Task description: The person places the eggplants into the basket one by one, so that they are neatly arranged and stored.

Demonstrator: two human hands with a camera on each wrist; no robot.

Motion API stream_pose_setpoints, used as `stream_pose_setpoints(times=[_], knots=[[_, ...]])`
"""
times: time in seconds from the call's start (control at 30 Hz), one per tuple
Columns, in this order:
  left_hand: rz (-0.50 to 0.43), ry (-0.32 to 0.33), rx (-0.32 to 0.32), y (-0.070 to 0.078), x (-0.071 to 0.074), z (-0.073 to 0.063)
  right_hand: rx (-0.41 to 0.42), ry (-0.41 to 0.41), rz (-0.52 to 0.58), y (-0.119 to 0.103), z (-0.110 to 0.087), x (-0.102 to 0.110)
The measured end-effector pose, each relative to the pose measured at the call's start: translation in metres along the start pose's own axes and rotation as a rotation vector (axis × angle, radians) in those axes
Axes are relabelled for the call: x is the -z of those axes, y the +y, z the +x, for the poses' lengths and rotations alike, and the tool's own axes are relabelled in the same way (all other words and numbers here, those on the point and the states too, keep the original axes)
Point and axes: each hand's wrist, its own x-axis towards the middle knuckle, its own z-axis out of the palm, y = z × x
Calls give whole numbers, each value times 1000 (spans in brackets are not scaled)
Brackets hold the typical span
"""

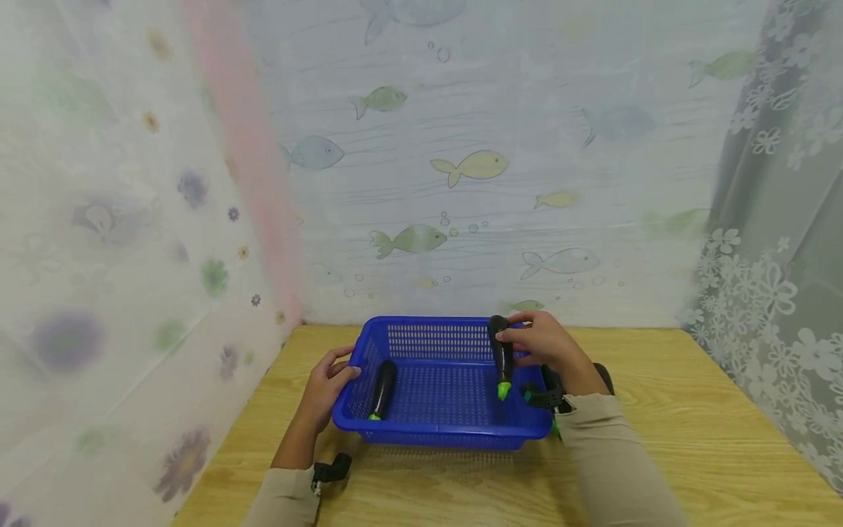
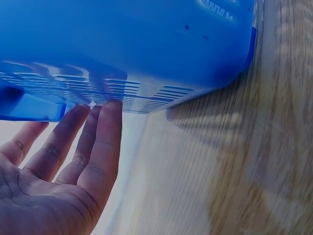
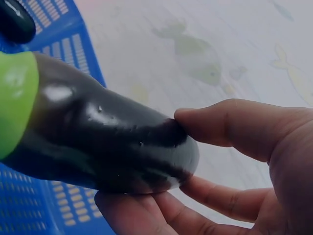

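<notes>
A blue slotted plastic basket (image 1: pixel 437 428) stands on the wooden table. My left hand (image 1: pixel 327 384) holds its left end, thumb at the rim; the left wrist view has the fingers (image 2: pixel 105 142) against the outer slotted wall, thumb out of sight. Above the basket's right part, my right hand (image 1: pixel 543 340) grips a glossy dark eggplant (image 1: pixel 503 359) with a bright green cap pointing down. Close up, the thumb and fingers pinch this eggplant (image 3: pixel 112 132) at its rounded dark end. Inside the basket at the left leans another eggplant (image 1: pixel 384 388), green end toward me.
Right of the basket, partly hidden by my right wrist, a dark rounded thing (image 1: pixel 603 378) and a bit of green show on the table (image 1: pixel 665 410). Patterned sheets (image 1: pixel 487 241) hang behind and on the left; a grey flowered curtain (image 1: pixel 784 293) hangs at the right.
</notes>
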Motion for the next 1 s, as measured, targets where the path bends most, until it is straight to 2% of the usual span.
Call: stream_pose_setpoints(times=[0.23,0.8,1.0], knots=[[-1,-2,-11,0,-1,1,-6,-39,50,-2,11,-20],[34,-1,-17,-2,6,1,-55,-114,44,-11,31,-69],[25,-11,-22,0,1,-1,-83,-140,115,-14,37,-84]])
